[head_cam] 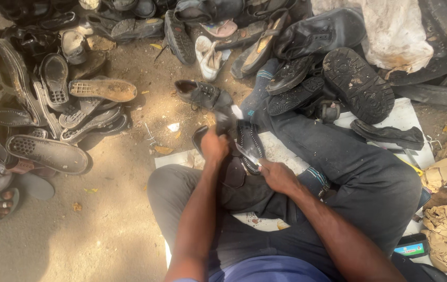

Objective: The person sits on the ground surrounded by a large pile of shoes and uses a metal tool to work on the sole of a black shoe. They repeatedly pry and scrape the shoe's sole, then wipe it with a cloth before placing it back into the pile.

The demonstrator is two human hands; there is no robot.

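Black shoe [244, 143] sat over the person's lap, left hand [214, 148] in a closed grip on its upper, right hand [277, 176] pinching a thin blade [247, 154] against the sole. Loose soles [51, 153] piled left, another black shoe [202, 94] lay just beyond, boots [358, 83] crowded right.

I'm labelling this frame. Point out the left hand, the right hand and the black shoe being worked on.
left hand [214, 148]: head view, back of hand.
right hand [278, 176]: head view, knuckles.
black shoe [249, 142]: head view, its sole.
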